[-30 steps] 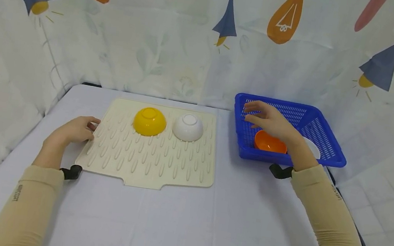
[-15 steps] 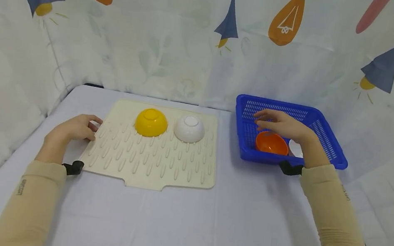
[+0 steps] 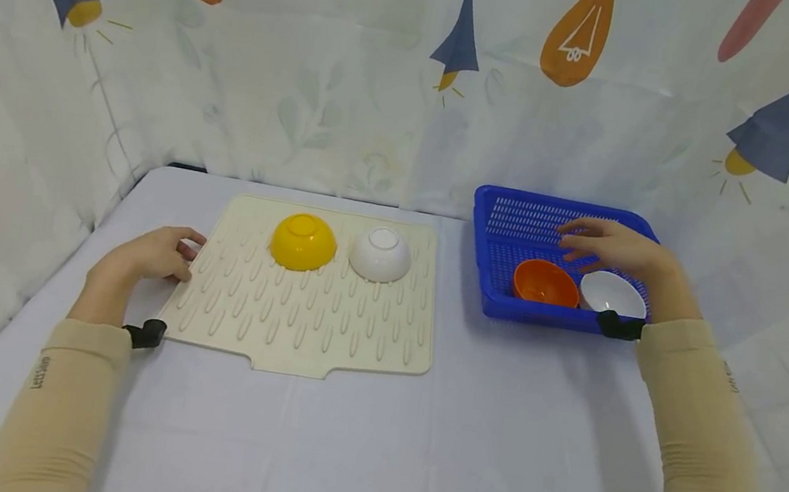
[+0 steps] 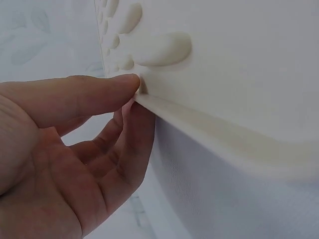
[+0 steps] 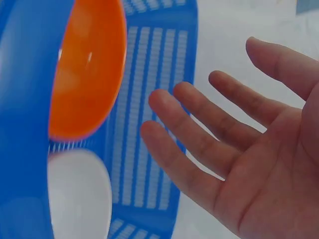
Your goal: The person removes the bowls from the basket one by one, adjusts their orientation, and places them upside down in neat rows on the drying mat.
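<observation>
**Right hand poised over the bowls in the basket, left hand on the mat's edge**

The right hand (image 3: 617, 250) hovers inside the blue basket (image 3: 499, 227), fingers spread and straight, holding nothing. It hangs just above the white bowl (image 3: 611, 293), which sits mouth up in the basket's near right part, touching or just beside the orange bowl (image 3: 545, 282), also mouth up. The right wrist view confirms the open palm with both bowls below it.

The left hand (image 3: 143, 254) rests at the left edge of the cream drying mat (image 3: 322, 328); the left wrist view shows the thumb on top of the rim and the fingers tucked beneath it, a light pinch that steadies the mat on the table (image 3: 367, 444).

On the mat stand a yellow bowl (image 3: 302, 241) and a second white bowl (image 3: 381, 254), both mouth down, side by side near the far edge.

By my judgement, the step in hand is the reach for a bowl in the basket, not yet a grasp. The next move would call for closing the fingers over the white bowl's rim. Being round, the bowl has no long axis to speak of; its opening faces upward, unlike the two on the mat.
</observation>
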The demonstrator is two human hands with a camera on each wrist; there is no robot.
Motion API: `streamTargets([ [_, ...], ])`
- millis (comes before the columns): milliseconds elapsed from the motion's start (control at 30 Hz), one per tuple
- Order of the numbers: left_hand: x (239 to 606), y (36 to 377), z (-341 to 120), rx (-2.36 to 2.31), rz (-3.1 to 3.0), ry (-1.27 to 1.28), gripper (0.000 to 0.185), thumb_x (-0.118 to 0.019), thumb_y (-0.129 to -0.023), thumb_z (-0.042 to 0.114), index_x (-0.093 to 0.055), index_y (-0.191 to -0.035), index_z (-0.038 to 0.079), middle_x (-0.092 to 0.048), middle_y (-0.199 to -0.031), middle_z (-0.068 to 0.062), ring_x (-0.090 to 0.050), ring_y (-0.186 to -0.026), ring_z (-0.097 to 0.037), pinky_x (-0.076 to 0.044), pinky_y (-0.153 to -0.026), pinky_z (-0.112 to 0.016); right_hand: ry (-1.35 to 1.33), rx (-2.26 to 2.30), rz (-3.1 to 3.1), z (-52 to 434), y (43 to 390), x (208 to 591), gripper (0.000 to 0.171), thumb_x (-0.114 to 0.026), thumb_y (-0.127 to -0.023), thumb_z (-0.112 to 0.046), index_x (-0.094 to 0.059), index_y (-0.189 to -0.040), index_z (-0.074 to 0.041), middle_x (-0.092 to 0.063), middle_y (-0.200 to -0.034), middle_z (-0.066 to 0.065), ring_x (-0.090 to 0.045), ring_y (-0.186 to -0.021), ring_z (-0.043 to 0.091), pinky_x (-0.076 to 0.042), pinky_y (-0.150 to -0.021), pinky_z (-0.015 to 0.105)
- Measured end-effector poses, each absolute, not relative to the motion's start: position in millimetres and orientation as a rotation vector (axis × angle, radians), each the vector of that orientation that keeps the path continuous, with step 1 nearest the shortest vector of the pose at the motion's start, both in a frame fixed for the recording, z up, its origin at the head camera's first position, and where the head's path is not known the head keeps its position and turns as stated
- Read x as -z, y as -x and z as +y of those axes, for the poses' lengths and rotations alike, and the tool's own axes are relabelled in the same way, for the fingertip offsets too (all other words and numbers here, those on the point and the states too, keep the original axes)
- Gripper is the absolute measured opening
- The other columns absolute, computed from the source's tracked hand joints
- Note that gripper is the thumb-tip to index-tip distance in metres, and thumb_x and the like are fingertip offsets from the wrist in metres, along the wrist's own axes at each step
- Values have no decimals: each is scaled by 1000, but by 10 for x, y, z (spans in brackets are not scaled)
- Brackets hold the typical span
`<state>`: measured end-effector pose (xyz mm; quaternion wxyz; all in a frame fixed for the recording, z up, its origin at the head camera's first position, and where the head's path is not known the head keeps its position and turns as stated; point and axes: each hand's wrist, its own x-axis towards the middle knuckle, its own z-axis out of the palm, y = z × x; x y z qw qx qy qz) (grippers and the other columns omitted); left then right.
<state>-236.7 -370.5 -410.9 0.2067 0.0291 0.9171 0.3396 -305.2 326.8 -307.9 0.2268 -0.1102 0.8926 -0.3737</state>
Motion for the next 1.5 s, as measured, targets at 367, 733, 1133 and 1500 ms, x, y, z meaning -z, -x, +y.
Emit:
streamTargets([
  [367, 4053, 2427, -3746, -930, 2572, -132, 74, -65, -78, -11, -34, -145, -17, -50, -122, -33, -58, -91, -29, -54, -70, -33, 180, 994, 2474, 3630, 3076, 3160, 62, -44, -112, -35, -29, -155, 8, -40, -150, 36, -47, -134, 50, -44, -105, 61],
  [733, 4113, 2380, -3825, -1002, 2520, -113, 75, -68, -84, -8, -31, -148, -17, -47, -131, -36, -61, -96, -26, -56, -75, -30, 4, 1001, 2513, 3887, 3046, 3209, 64, -40, -113, -31, -21, -153, 14, -32, -151, 40, -35, -138, 55, -29, -114, 65],
  [1133, 4150, 2358, -3819, -1018, 2528, -112, 74, -69, -84, -9, -32, -147, -18, -48, -129, -36, -60, -96, -28, -56, -73, -31, -145, 944, 2510, 4015, 2992, 3280, 77, -40, -111, -42, -12, -157, 12, -23, -155, 40, -27, -139, 57, -32, -110, 69],
  [1500, 4121, 2358, -3800, -1015, 2523, -137, 74, -68, -84, -8, -31, -147, -19, -48, -129, -37, -61, -97, -30, -56, -75, -33, -140, 902, 2404, 4109, 2999, 3352, 76, -38, -112, -40, -8, -156, 15, -13, -156, 42, -21, -139, 61, -37, -105, 70],
])
